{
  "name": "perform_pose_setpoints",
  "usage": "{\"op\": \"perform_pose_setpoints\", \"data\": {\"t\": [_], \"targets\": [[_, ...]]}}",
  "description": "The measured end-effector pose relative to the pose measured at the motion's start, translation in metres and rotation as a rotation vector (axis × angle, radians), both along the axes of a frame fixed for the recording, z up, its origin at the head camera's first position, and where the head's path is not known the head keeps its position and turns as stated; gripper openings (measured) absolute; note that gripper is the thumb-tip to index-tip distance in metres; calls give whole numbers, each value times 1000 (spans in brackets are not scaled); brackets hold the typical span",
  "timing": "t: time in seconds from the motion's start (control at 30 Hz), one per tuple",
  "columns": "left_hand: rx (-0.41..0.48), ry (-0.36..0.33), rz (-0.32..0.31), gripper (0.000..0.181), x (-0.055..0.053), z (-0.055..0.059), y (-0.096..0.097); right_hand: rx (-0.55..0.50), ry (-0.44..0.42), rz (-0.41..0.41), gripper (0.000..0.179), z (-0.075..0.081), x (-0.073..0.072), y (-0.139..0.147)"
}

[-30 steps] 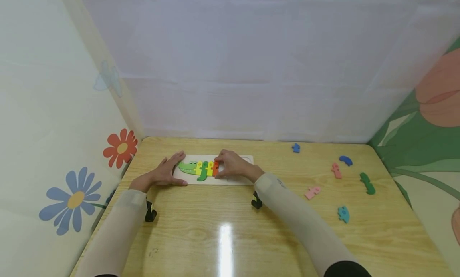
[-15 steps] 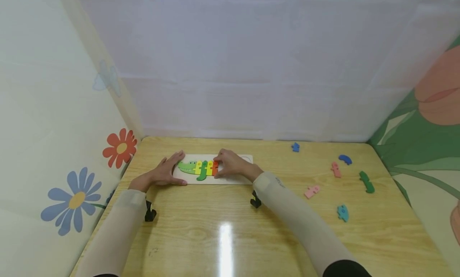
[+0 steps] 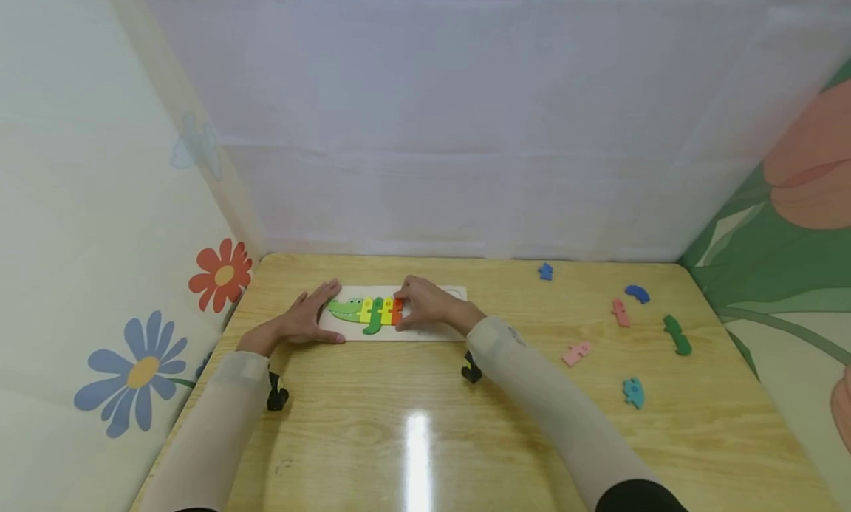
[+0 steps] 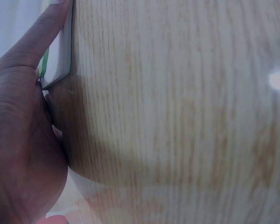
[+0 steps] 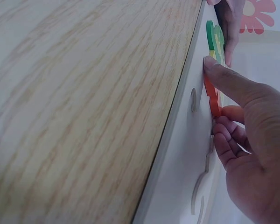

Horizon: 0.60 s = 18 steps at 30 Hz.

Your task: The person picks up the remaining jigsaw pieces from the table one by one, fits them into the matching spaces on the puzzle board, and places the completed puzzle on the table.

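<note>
A pale puzzle board (image 3: 362,334) lies near the table's far edge, with a crocodile head (image 3: 346,308) and yellow and green body pieces in its left part. My left hand (image 3: 304,322) spans the board's left end with straight, spread fingers. Its thumb (image 4: 39,35) rests along the near edge and the other fingers reach the far edge. With thumb and fingertips, my right hand (image 3: 428,304) pinches an orange puzzle piece (image 5: 212,95) beside the last yellow one. Carved recess outlines (image 5: 200,184) show farther right on the board, partly behind my right hand.
Loose puzzle pieces lie at the right on the table (image 3: 346,438): a small blue one (image 3: 546,271), a dark blue curved one (image 3: 637,294), two pink ones (image 3: 620,312), a green one (image 3: 677,335) and a teal one (image 3: 634,392). Fabric walls enclose the back and sides.
</note>
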State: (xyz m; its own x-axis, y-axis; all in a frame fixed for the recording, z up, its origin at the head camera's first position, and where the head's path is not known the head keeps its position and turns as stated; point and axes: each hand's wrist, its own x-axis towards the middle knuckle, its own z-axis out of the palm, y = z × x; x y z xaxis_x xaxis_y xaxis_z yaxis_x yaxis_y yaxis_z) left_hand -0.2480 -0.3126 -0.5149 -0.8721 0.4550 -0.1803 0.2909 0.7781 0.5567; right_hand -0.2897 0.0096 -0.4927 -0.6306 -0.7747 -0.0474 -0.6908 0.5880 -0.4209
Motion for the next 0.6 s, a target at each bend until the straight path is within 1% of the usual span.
{"op": "perform_pose_setpoints", "data": {"t": [0.33, 0.6], "targets": [[3, -6, 3, 123, 0, 1, 0, 11, 8, 10, 69, 1, 2, 0], [14, -5, -2, 122, 0, 3, 2, 4, 19, -26, 68, 2, 5, 3]]}}
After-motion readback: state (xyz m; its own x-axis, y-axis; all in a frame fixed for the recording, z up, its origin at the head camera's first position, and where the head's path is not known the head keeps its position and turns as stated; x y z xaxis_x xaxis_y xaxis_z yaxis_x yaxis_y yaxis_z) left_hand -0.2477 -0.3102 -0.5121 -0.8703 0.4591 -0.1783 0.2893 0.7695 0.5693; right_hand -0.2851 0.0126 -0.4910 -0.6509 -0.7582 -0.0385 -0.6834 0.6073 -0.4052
